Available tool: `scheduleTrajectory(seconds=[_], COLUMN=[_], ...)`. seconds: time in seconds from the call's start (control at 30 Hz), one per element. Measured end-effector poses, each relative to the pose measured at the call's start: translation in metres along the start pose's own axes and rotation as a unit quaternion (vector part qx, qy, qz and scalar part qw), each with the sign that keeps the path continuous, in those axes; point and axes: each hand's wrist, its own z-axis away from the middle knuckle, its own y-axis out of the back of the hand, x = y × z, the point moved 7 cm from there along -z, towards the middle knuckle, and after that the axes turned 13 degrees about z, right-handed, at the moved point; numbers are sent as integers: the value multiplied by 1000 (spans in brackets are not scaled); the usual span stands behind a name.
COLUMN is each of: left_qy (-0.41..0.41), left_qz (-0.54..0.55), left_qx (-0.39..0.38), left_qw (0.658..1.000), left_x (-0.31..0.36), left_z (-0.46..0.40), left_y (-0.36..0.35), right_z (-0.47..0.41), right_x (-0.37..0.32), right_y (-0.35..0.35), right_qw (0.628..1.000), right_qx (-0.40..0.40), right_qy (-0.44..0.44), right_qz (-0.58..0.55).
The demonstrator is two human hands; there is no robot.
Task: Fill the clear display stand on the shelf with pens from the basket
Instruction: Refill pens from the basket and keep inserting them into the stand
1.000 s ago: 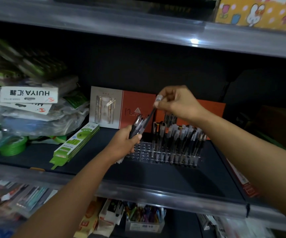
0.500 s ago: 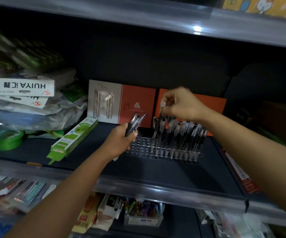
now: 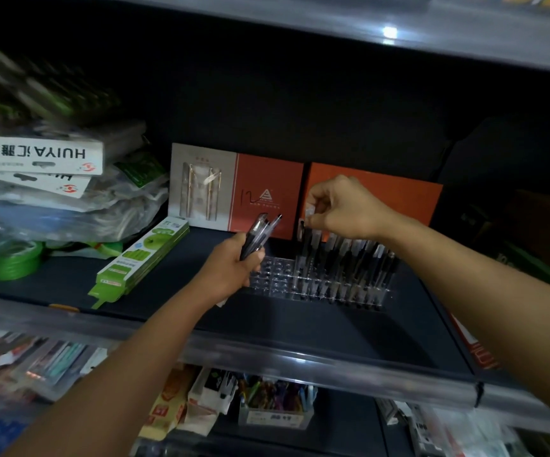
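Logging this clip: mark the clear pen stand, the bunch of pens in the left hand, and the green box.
clear pen stand [image 3: 272, 275]: head view, its empty left holes.
bunch of pens [image 3: 258, 237]: head view, the barrels above the left hand's fingers.
green box [image 3: 143, 255]: head view, the middle of its top face.

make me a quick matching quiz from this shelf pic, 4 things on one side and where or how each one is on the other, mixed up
Things:
1. left hand
2. right hand
3. clear stand
4. green box

States:
A. lies flat on the shelf, left of the hands
B. pinches the top of one pen over the stand
C. grips a bunch of pens
D. right part filled, left holes empty

Pairs: 1-C, 2-B, 3-D, 4-A
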Motion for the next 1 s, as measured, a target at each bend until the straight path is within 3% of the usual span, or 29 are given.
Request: scheduleTrajectory(seconds=[0.57,1.0], left_qy=[-5,-5], left_qz=[5,-1], left_qx=[-7,-15], left_qw=[1000,1000], left_x=[1,0], left_z=[-1,-2], left_y=[-8,-9], right_z=[2,-1], right_x=[-7,5], right_y=[-5,-22], right_qw=[999,999], right_qx=[-23,-36], right_qy=[34,25], right_qz=[-24,24])
